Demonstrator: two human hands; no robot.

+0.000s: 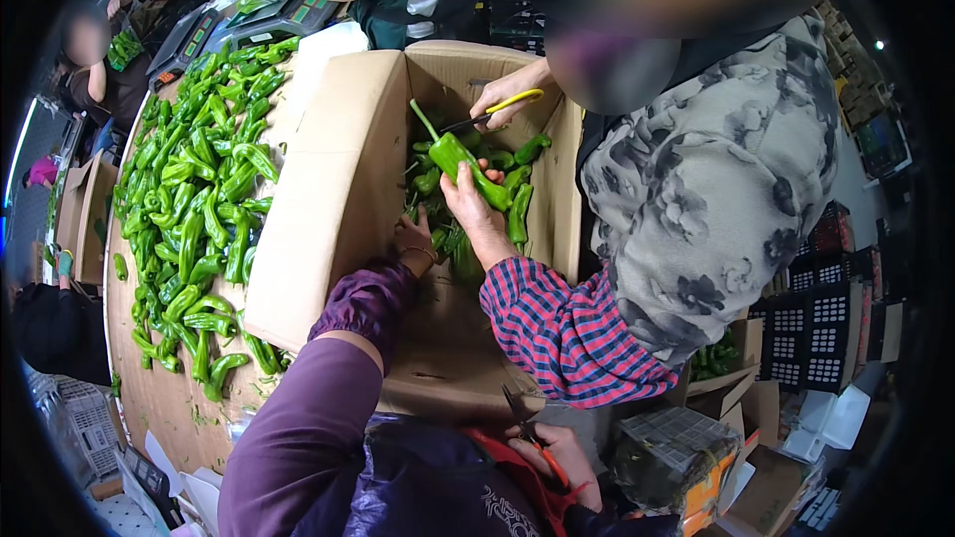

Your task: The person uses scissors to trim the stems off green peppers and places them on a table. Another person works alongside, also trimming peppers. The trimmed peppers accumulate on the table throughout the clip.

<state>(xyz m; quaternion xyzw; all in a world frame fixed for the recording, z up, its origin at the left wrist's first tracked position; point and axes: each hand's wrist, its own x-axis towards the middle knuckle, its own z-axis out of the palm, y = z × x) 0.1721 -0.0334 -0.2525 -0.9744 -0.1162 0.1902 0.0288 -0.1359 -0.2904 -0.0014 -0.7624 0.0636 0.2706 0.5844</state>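
My left hand [415, 240] reaches into a cardboard box [336, 186], fingers apart beside green peppers [427, 180] and loose stems at its bottom. In my right hand [563, 455], low in front of my body, is a pair of scissors [550, 462] with orange handles, blades pointing up at the box's near edge. Across the box, a co-worker's hand [471, 201] in a plaid sleeve holds a long-stemmed green pepper [466, 164]. That person's other hand [507, 93] has yellow-handled scissors [515, 101], blades near the stem.
Left of the box, a heap of green peppers [194, 209] covers much of a wooden table [149, 418]. Digital scales [298, 15] stand at its far end, where another worker bags peppers. Cartons [765, 485], a taped box [675, 455] and black crates [813, 313] stand to the right.
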